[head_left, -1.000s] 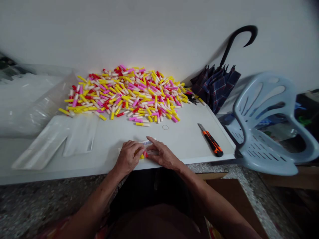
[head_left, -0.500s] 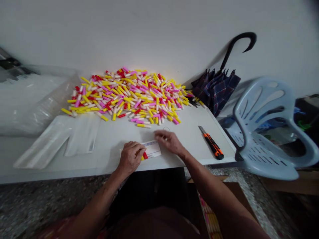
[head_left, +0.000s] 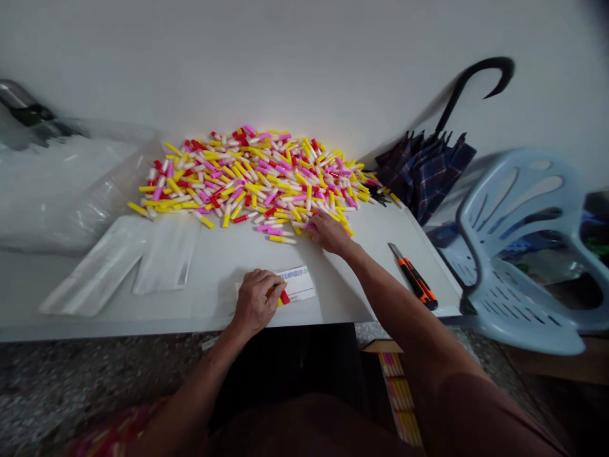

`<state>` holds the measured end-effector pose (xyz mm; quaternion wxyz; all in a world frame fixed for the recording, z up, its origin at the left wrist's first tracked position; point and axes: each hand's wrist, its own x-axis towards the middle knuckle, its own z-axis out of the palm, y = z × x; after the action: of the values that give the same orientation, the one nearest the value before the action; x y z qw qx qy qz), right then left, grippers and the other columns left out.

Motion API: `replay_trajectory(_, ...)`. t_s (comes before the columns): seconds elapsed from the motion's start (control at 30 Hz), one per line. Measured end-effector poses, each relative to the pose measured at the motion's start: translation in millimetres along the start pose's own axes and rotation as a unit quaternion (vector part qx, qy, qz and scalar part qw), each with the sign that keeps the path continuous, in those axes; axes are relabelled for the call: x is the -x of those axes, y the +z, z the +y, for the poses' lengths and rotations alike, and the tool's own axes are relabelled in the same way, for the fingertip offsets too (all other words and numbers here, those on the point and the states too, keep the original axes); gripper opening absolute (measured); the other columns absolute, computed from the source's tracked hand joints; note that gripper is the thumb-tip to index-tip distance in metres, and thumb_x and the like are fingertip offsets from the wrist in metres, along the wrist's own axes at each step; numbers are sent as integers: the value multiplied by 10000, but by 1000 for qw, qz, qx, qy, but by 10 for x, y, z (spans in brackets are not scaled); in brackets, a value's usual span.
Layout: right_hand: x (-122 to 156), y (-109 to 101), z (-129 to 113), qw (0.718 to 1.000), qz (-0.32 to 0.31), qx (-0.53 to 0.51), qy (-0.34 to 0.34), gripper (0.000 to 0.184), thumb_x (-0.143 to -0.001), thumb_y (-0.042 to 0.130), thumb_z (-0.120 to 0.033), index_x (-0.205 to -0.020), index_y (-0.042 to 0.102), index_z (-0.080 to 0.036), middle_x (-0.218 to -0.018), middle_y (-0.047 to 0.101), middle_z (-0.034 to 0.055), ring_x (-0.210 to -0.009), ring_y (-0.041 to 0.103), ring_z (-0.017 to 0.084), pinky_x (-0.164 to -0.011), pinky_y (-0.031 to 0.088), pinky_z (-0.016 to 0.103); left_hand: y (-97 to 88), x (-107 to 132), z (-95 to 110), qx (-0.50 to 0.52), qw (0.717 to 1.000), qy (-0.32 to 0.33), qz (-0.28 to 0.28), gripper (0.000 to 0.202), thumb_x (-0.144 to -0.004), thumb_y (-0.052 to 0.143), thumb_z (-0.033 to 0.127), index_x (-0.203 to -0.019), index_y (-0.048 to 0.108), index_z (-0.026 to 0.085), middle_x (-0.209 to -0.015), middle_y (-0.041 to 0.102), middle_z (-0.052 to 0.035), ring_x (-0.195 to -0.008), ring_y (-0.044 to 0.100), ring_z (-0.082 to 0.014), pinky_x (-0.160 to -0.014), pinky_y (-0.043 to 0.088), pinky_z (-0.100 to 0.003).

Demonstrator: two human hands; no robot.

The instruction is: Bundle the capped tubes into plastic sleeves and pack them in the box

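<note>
My left hand (head_left: 258, 298) is closed around small capped tubes (head_left: 284, 297), whose red and yellow ends poke out past the fingers. Beneath it lies a white printed card (head_left: 301, 282) with blue lettering, near the table's front edge. My right hand (head_left: 328, 232) reaches to the front right edge of a heap of small tubes (head_left: 257, 171), white with yellow, pink or red ends. Its fingers are bent together at a pink-ended tube; whether they grip it is hidden. Just left of that hand, a yellow-ended tube (head_left: 281, 240) lies at the heap's front.
Clear plastic sleeves (head_left: 164, 257) lie on the white table (head_left: 214, 304) at left, beside a large plastic bag (head_left: 61, 197). An orange-black utility knife (head_left: 413, 277) rests at right. Beyond are a folded umbrella (head_left: 425, 168) and a blue chair (head_left: 523, 317). Below, a box holds packed tubes (head_left: 402, 397).
My right hand has moved forward from beside the card to the front of the heap. My left hand keeps its hold over the card. The view has shifted slightly.
</note>
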<state>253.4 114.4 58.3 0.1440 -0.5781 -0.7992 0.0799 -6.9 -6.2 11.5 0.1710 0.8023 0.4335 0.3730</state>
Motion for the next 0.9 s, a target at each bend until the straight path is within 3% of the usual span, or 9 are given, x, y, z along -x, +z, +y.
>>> replay_trajectory(0.1, 402, -158, -32, 996, 9, -83, -3, 219, -1041, 589, -321, -1009, 710, -141, -981, 694, 105, -865, 593, 204, -761, 429, 302, -10, 4, 5, 8, 1000, 1, 5, 158, -1018, 603, 253, -892, 696, 229, -881, 735, -19, -855, 633, -211, -850, 451, -406)
replay_trajectory(0.2, 837, -315, -130, 986, -42, -164, 1, 294, -1037, 596, -406, -957, 736, -160, -875, 693, 61, -740, 579, 159, -699, 412, 279, -15, 10, 2, 19, 1000, 3, 8, 166, -1021, 602, 262, -888, 696, 230, -887, 736, -22, -868, 641, -213, -861, 455, -409)
replay_trajectory(0.3, 1108, -363, -257, 977, -98, -189, 4, 269, -1008, 645, -395, -961, 780, -168, -875, 709, 57, -725, 591, 146, -689, 405, 269, -23, 9, -1, 25, 1000, 0, 14, 153, -1017, 611, 273, -900, 699, 228, -890, 736, -25, -873, 639, -216, -877, 460, -414)
replay_trajectory(0.43, 1138, -218, -438, 973, -124, -192, 19, 190, -952, 719, -341, -939, 812, -175, -819, 718, 43, -686, 571, 134, -657, 371, 262, -35, -5, 12, 30, 999, 0, 13, 145, -1012, 621, 278, -900, 698, 228, -878, 730, -25, -862, 630, -215, -873, 465, -413)
replay_trajectory(0.6, 1069, 6, -616, 965, -124, -230, 11, 237, -992, 671, -347, -932, 808, -162, -771, 719, 32, -656, 563, 126, -651, 374, 263, -22, -11, 34, 29, 1000, 10, -2, 161, -1016, 613, 279, -888, 696, 226, -880, 732, -25, -863, 627, -215, -864, 459, -410)
replay_trajectory(0.77, 1172, 101, -529, 915, -172, -364, 3, 227, -979, 677, -327, -1114, 799, -190, -939, 780, 32, -842, 681, 171, -786, 492, 266, -11, -11, 31, 19, 1000, 0, -2, 155, -1012, 612, 285, -901, 707, 232, -885, 740, -27, -863, 627, -221, -868, 457, -415)
replay_trajectory(0.9, 1183, 115, -452, 911, -164, -376, -45, 198, -991, 659, -286, -1083, 818, -212, -1053, 773, 48, -974, 699, 194, -910, 510, 295, -35, -30, 27, 33, 999, -8, -14, 167, -1008, 608, 293, -891, 713, 238, -887, 748, -26, -865, 641, -220, -883, 463, -416)
